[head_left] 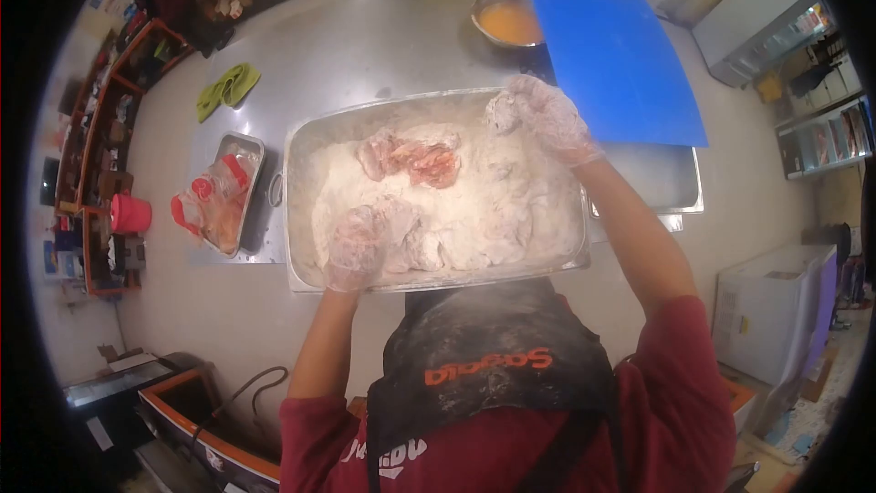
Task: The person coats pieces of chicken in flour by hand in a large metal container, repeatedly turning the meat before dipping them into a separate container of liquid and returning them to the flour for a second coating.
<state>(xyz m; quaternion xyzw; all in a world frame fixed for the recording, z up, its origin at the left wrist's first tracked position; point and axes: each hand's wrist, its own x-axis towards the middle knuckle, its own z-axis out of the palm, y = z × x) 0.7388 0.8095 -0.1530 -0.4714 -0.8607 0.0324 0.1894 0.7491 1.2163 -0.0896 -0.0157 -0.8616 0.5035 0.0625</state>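
Observation:
A large metal pan [438,285] of white flour [342,169] stands before me. My left hand [359,242], in a clear plastic glove, rests low in the pan's left part against floured lumps [438,248]; flour hides how its fingers are bent. At the pan's far right corner my right hand [550,119], gloved too, is raised above the flour. Its fingers are closed round a flour-coated piece of meat [502,116]. Reddish raw meat [420,160], only partly dusted, lies on the flour between both hands. More coated pieces [502,228] are half buried at right.
A smaller tray [255,204] with a red-marked plastic bag [214,190] stands left. Behind it lies a green cloth [228,89] on the steel table [365,46]. A bowl of orange liquid [509,23] is at the back. A blue board [611,55] partly covers another metal pan [699,184].

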